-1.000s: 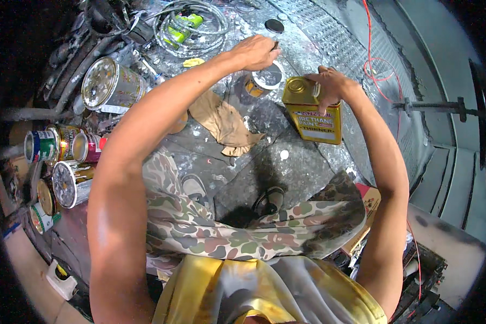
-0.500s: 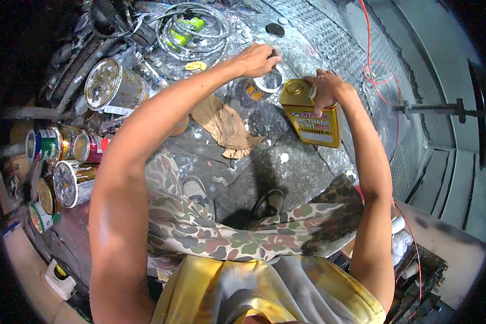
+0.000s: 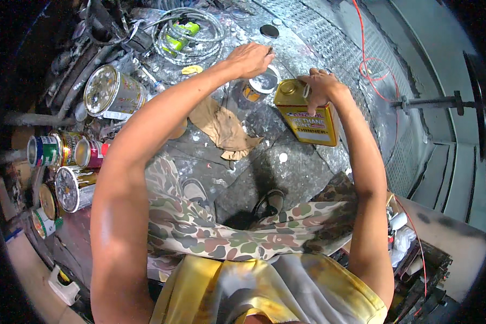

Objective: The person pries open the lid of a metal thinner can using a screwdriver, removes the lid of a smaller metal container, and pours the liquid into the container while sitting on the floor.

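Note:
Beside a small open can (image 3: 251, 94) with grey paint-like residue inside, my left hand (image 3: 251, 61) is closed just past its rim. A small dark bit shows at my left fingertips, too hidden to name. My right hand (image 3: 322, 86) reaches over the top of a yellow rectangular metal can (image 3: 310, 128), its fingers curled around the top by the carry handle (image 3: 306, 90). That can stands upright on the floor, its round gold cap (image 3: 289, 87) in place. A dark round lid (image 3: 269, 31) lies farther off.
Paint-smeared cans stand at left, including a large one (image 3: 102, 89) and several smaller ones (image 3: 70, 189). A brown crumpled cloth (image 3: 221, 127) lies between my arms. Beyond are a coiled hose (image 3: 217, 40) and a yellow scrap (image 3: 191, 69). A red cord (image 3: 362, 32) hangs at right.
The view has shifted slightly, moving most things a little left. My left hand has barely moved beside the open can; my right hand keeps its place on the yellow can.

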Tool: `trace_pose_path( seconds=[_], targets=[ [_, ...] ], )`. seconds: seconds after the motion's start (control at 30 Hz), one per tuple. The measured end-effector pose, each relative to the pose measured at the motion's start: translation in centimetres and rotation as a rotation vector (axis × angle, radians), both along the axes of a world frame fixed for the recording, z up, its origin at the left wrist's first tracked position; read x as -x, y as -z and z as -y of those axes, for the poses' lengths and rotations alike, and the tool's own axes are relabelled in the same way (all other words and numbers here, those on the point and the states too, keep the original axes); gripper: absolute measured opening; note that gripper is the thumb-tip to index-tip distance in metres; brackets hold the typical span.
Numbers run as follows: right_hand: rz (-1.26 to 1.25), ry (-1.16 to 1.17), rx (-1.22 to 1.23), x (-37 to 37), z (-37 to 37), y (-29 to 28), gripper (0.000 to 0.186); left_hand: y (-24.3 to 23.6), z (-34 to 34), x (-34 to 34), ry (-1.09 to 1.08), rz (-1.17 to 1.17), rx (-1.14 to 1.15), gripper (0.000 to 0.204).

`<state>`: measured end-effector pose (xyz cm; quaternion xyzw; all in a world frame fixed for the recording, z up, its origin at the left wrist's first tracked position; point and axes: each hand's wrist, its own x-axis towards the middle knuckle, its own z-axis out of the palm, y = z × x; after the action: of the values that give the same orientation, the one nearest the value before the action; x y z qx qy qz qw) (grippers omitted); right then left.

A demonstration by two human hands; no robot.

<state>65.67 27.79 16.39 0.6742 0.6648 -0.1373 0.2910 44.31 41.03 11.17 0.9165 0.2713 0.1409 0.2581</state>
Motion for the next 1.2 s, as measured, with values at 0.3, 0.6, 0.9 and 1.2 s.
trace_pose_path(
  seconds=[0.3, 0.6, 0.9, 1.2],
  targets=[
    [-0.028, 0.036, 0.032, 0.0, 0.1, -0.3, 0.116, -0.7, 0.5, -0.3, 0.027, -0.014, 0.046, 0.04],
    [-0.019, 0.055, 0.034, 0.2, -0.1, -0.6, 0.119, 0.2, 0.4, -0.4, 0.016, 0.047, 0.035, 0.038],
    [0.008, 0.026, 0.014, 0.2, -0.3, 0.1, 0.117, 0.2, 0.5, -0.3, 0.027, 0.069, 0.0, 0.039],
    [-0.035, 0.092, 0.065, 0.4, -0.7, -0.3, 0.121, 1.5, 0.0, -0.3, 0.069, 0.125, 0.012, 0.037]
  ],
)
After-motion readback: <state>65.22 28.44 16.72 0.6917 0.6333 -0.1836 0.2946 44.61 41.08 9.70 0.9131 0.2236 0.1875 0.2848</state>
